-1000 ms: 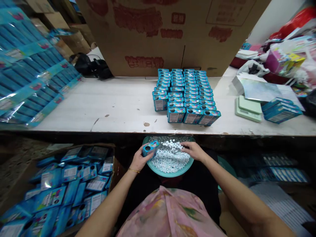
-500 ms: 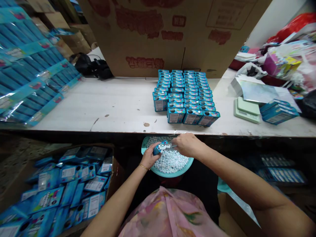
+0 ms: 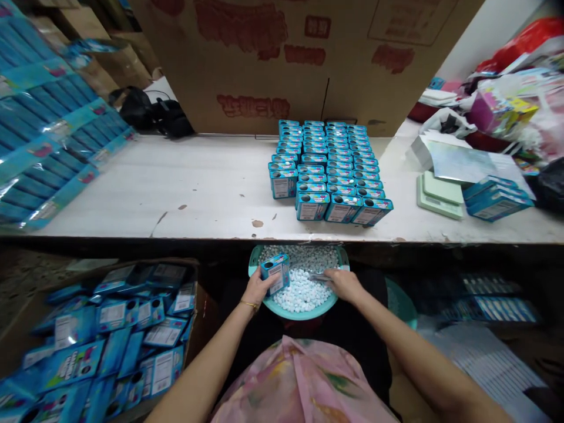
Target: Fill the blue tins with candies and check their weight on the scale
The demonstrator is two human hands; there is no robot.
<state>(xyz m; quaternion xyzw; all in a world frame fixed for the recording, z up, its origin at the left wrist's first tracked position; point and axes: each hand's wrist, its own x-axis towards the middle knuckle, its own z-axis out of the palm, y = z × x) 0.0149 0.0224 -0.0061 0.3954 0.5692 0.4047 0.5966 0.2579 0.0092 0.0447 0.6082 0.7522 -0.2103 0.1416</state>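
Observation:
My left hand is closed round a small blue box with a dark round spot and a white label, held over the left side of a teal basin. Small white pellets fill the basin. On its right side, my right hand grips a scoop whose grey, see-through end lies among the pellets. Beyond the basin, rows of similar blue boxes stand upright on the white table, a few with pellets on top.
An open carton of loose blue boxes sits at lower left. Shrink-wrapped stacks stand on the table's left. A large cardboard panel rises behind. Rightward are a pale green scale, several blue boxes and plastic bags.
My right hand has drawn the scoop away from the box and down to the right into the pellets. My left hand has tilted the box more upright and moved slightly left.

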